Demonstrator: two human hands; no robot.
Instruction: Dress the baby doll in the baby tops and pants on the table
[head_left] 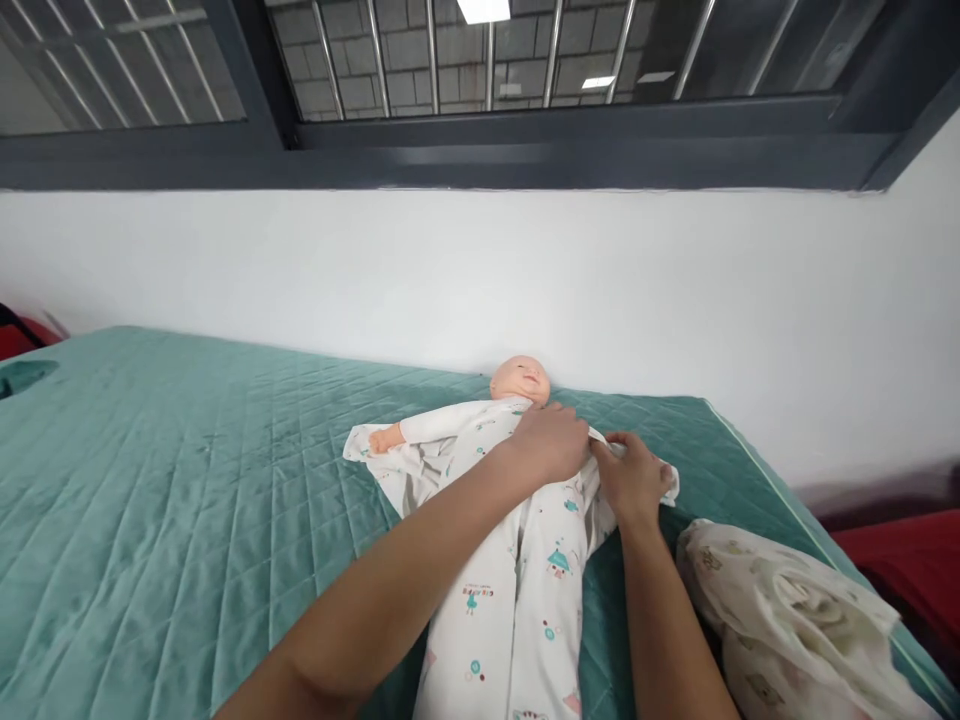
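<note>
A baby doll [520, 379] lies on its back, head toward the wall, over a white printed baby garment [480, 610] that covers its body and legs. On the left, the doll's arm is stretched out in a plain white sleeve [442, 421], its small hand [386, 438] bare on the spread cloth. My left hand [556, 441] is closed on the garment by the doll's chest and shoulder, with its fingertips partly hidden. Just to its right, my right hand [634, 475] pinches the garment's edge between thumb and fingers. The doll's other arm is hidden behind my hands.
The green quilted bed cover [187, 500] reaches up to the white wall [390, 270]. At the lower right lies a crumpled, pale printed cloth [787, 620]. Red material [907, 565] shows beyond the bed's right edge. Above is a dark-framed window [480, 150] with metal bars.
</note>
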